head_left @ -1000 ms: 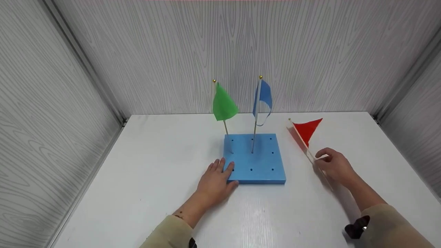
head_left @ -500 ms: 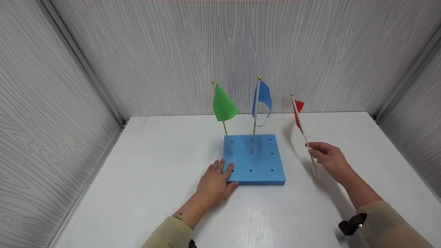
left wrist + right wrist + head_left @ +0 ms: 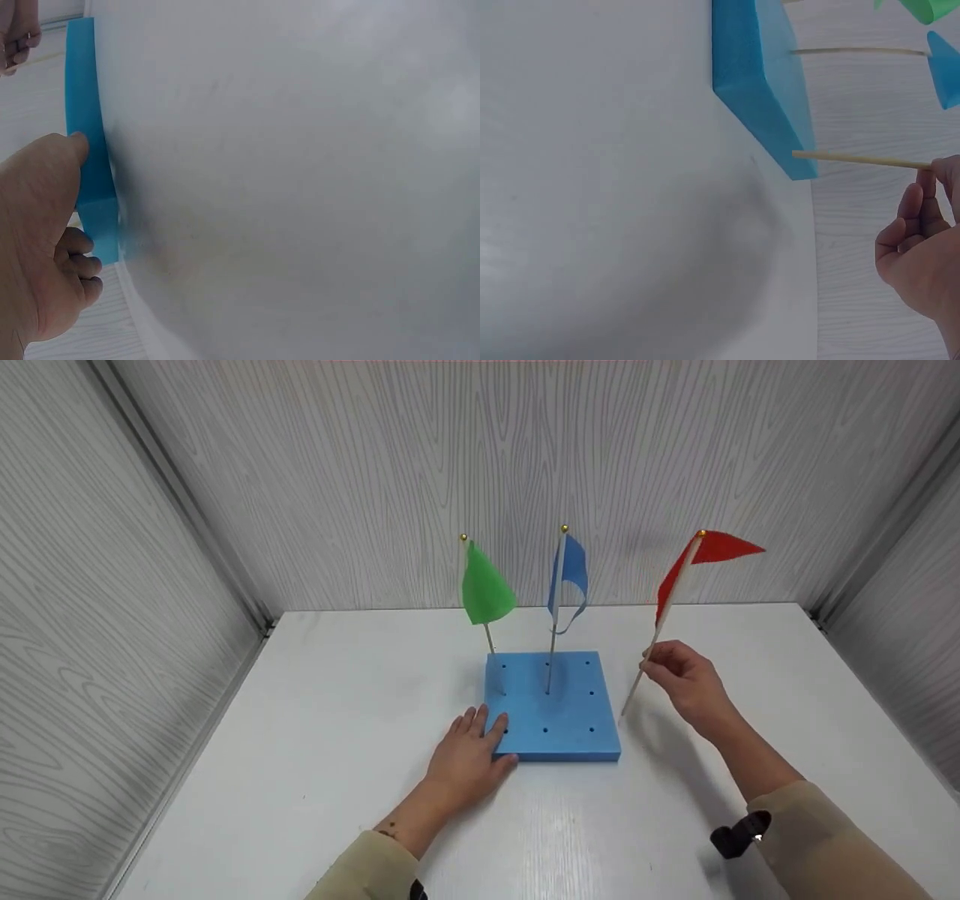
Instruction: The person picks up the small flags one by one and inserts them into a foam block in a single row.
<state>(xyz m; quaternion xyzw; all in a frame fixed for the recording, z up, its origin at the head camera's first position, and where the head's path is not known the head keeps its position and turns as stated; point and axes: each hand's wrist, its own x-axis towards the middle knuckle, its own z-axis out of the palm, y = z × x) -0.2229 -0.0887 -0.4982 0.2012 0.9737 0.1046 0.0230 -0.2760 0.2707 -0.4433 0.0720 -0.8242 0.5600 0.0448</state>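
A blue foam block (image 3: 555,706) with several holes lies on the white table (image 3: 337,720). A green flag (image 3: 486,589) and a blue flag (image 3: 568,577) stand upright in its back row. My left hand (image 3: 471,754) rests flat on the block's near left corner (image 3: 94,180), fingers straight. My right hand (image 3: 679,675) pinches the wooden stick (image 3: 859,158) of a red flag (image 3: 709,553), held tilted in the air just right of the block. The stick's lower tip hangs near the block's right edge (image 3: 776,97).
Grey wood-grain walls (image 3: 480,472) close in the table at the back and both sides. Bare white table surface lies left, right and in front of the block. A dark strap (image 3: 739,832) sits on my right sleeve.
My right hand lifted the red flag off the table, swung it upright and carried it left toward the block. My left hand stayed on the block's corner.
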